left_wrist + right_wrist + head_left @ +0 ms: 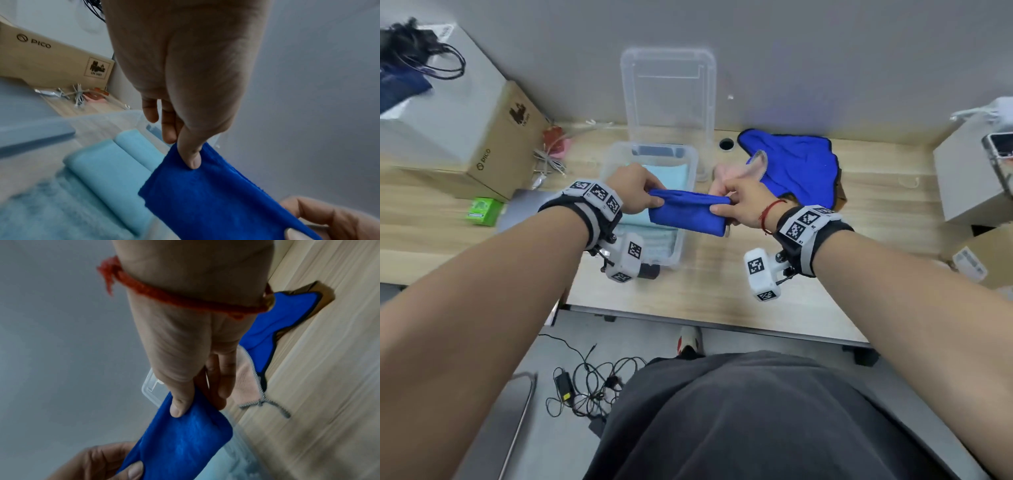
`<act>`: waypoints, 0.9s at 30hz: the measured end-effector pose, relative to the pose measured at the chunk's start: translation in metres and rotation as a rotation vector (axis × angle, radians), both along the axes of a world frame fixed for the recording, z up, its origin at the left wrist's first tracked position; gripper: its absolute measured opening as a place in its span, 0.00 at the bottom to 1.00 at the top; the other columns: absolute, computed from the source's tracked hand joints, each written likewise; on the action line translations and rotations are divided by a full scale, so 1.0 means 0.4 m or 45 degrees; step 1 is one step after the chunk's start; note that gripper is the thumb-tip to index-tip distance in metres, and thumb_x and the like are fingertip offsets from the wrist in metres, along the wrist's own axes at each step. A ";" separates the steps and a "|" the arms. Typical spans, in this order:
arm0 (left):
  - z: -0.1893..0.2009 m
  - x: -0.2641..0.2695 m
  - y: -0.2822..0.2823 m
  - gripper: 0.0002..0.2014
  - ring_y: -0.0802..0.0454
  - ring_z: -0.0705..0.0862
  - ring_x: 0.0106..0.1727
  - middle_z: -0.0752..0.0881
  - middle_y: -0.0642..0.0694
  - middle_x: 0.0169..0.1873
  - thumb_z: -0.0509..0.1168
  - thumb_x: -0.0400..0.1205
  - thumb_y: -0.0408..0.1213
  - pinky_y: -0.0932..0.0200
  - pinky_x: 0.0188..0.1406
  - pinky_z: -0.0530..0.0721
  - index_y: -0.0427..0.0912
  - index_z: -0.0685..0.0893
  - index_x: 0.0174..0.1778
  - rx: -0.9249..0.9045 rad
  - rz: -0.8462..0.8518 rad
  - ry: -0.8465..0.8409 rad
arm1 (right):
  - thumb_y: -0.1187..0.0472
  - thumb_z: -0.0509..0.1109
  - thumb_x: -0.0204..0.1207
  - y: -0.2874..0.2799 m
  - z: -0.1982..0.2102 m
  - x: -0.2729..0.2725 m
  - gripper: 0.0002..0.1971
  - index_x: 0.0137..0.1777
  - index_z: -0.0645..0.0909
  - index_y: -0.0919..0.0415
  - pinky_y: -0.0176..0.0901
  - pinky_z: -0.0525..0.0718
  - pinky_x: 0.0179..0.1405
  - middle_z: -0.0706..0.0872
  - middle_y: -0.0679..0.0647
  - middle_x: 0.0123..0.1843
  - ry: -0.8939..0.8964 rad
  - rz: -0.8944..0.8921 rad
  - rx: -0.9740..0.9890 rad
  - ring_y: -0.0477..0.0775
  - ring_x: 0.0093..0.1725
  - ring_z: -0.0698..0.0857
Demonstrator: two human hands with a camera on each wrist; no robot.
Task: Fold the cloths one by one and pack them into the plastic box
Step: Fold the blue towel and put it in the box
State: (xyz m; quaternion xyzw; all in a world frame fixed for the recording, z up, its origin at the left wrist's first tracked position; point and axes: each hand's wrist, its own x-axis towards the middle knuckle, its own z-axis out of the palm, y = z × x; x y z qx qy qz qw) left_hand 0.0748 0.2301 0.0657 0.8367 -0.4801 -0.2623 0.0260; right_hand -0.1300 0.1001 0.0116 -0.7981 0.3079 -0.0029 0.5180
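Folded blue cloth (686,214) hangs stretched between 2 pinching hands: left hand (631,188) nips its top edge at one end, right hand (739,202) at the other, thumbs in front, apparently to keep the folds from opening. Plastic box (690,178), holding pale blue cloths (107,165), lies just below the fingers; unfolded cloths (794,168) lie beyond the right fingertips.
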 end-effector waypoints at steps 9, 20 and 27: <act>-0.096 0.243 0.111 0.13 0.50 0.84 0.44 0.91 0.48 0.46 0.73 0.77 0.42 0.58 0.46 0.81 0.48 0.90 0.57 0.221 -0.291 -0.148 | 0.52 0.70 0.78 0.128 -0.066 0.261 0.12 0.52 0.87 0.60 0.48 0.78 0.56 0.85 0.53 0.43 0.307 0.180 -0.536 0.54 0.50 0.81; -0.200 0.323 0.108 0.21 0.45 0.67 0.33 0.66 0.47 0.25 0.66 0.78 0.36 0.58 0.29 0.62 0.45 0.63 0.23 0.400 -0.720 -0.170 | 0.45 0.58 0.80 0.158 -0.129 0.341 0.19 0.31 0.78 0.51 0.51 0.75 0.49 0.74 0.50 0.39 0.775 0.467 -0.850 0.57 0.51 0.71; -0.260 0.318 0.095 0.16 0.46 0.77 0.37 0.74 0.53 0.25 0.68 0.79 0.41 0.51 0.54 0.66 0.48 0.71 0.27 0.493 -0.800 -0.236 | 0.42 0.59 0.82 0.179 -0.168 0.370 0.18 0.56 0.86 0.50 0.54 0.68 0.56 0.78 0.52 0.57 0.896 0.686 -1.170 0.60 0.63 0.70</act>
